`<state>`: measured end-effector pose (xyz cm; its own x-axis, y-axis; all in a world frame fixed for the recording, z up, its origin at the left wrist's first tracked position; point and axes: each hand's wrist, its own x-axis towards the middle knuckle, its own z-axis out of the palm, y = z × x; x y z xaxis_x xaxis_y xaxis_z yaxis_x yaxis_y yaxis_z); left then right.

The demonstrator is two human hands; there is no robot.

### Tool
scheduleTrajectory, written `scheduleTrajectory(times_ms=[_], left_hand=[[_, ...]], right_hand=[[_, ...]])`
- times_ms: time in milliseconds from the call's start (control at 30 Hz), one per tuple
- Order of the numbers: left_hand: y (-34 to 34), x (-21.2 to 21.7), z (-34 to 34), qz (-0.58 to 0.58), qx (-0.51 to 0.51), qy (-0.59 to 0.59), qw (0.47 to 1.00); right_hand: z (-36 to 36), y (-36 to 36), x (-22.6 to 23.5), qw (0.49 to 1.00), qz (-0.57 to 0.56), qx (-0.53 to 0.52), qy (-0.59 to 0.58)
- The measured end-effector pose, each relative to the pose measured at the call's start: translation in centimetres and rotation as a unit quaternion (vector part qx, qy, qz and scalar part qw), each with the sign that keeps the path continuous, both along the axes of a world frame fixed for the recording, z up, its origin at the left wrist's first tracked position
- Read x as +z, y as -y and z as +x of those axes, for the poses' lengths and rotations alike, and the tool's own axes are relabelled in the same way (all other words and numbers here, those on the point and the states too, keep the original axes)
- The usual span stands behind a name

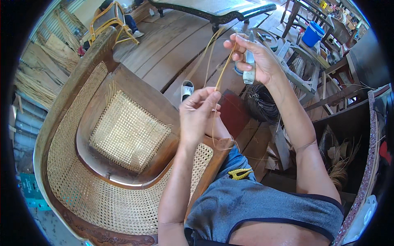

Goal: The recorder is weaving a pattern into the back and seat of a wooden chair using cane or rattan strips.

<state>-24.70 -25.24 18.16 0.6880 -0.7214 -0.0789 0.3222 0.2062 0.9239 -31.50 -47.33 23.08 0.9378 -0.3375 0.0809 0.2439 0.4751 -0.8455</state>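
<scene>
My left hand [201, 110] pinches a thin cane strand [223, 74] between thumb and fingertips, in front of my lap. The strand runs up to my right hand [258, 57], whose fingers are closed on it. That hand also grips what looks like a knife with a pale handle [248, 77], its handle end pointing down. Loose strand ends trail below my left hand. To the left a carved wooden chair [74, 74] holds a woven cane panel [127, 127] with several strand ends sticking out along its edges. On my lap rests a small yellow-handled tool [240, 174].
A coil of dark strands [262, 102] lies on the plank floor beyond my knees. Wooden frames [303, 78] and a blue bucket [313, 33] stand at the right. Cane bundles [37, 88] lean at the far left. A person [129, 22] sits at the back near a rattan chair [117, 26].
</scene>
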Motion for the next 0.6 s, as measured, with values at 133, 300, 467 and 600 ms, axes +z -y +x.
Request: scheduleTrajectory(times_ms=[133, 300, 467, 600], left_hand=[[-2.2, 0.0, 3.2, 0.037, -0.044, 0.038, 0.998], [-3.7, 0.8, 4.8, 0.054, -0.058, 0.141, 0.987], [-2.2, 1.2, 4.3, 0.012, 0.003, 0.149, 0.989], [-2.1, 1.8, 3.9, 0.030, -0.010, 0.246, 0.969]], right_hand=[[0.4, 0.7, -0.9, 0.998, -0.025, -0.059, -0.005], [0.5, 0.5, -0.3, 0.982, -0.138, -0.122, -0.049], [-1.3, -2.5, 0.0, 0.738, -0.558, -0.250, -0.287], [-0.4, -9.2, -1.0, 0.892, -0.428, -0.103, -0.106]])
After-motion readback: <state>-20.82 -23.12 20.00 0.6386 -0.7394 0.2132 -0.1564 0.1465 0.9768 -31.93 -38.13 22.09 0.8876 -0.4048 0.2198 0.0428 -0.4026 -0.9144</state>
